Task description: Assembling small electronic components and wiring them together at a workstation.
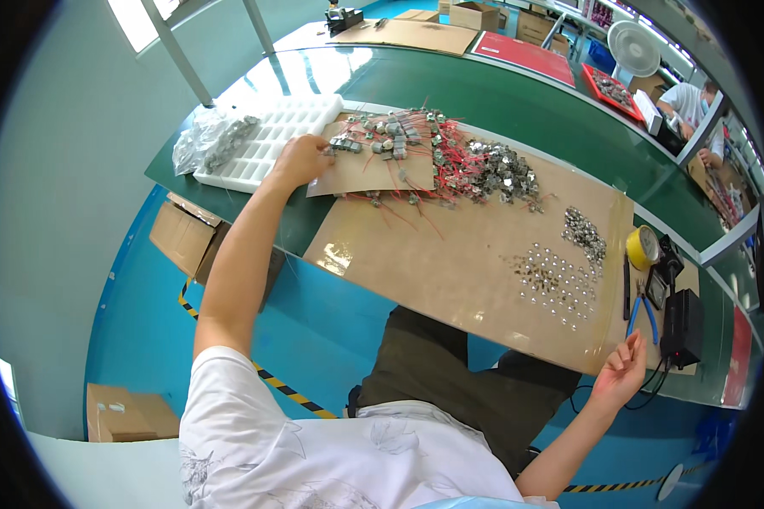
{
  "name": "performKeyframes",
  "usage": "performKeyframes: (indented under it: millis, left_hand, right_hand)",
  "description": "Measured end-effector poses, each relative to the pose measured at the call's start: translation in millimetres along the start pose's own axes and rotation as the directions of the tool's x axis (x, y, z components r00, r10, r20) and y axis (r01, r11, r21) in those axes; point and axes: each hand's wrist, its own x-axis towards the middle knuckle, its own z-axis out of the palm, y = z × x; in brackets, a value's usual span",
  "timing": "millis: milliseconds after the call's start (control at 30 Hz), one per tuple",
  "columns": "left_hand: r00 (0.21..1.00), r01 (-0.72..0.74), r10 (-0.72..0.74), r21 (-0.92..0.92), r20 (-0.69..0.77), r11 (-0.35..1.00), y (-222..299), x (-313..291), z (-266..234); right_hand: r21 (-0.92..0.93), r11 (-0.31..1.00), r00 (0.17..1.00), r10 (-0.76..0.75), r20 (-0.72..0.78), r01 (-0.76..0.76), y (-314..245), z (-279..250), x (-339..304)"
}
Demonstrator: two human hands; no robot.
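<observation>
At the far left of the work surface my left hand (pixel 300 161) reaches to the edge of a loose cardboard sheet (pixel 373 174). Its fingers are closed next to small grey components with red wires (pixel 390 140) lying on that sheet; anything between the fingertips is hidden. My right hand (pixel 621 371) is raised by the near right edge of the bench, palm up, fingers curled and tips together. What it holds, if anything, is too small to make out. Just beyond it lie blue-handled pliers (pixel 653 326).
A white compartment tray (pixel 267 136) with a clear plastic bag (pixel 212 140) stands far left. Metal pieces form a heap (pixel 505 170); small shiny parts (pixel 560 284) are spread at right. Yellow tape (pixel 643 246) and a black box (pixel 682 327) sit beyond. A co-worker sits far right.
</observation>
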Motion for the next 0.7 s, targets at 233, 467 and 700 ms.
performKeyframes:
  millis: [233,467,700]
  left_hand:
    - [0.978,-0.194,0.173,0.205,0.116,0.959,0,17,-7]
    - [0.977,0.209,-0.202,-0.524,0.071,0.826,-24,28,-34]
    - [0.918,0.229,-0.397,-0.841,0.018,0.490,-49,19,-30]
  right_hand:
    - [0.124,0.989,0.991,-0.094,0.093,0.082,-4,-26,45]
    - [0.194,0.980,0.997,-0.047,0.053,0.036,-2,-29,66]
    - [0.155,0.981,0.976,0.089,0.197,-0.120,14,27,16]
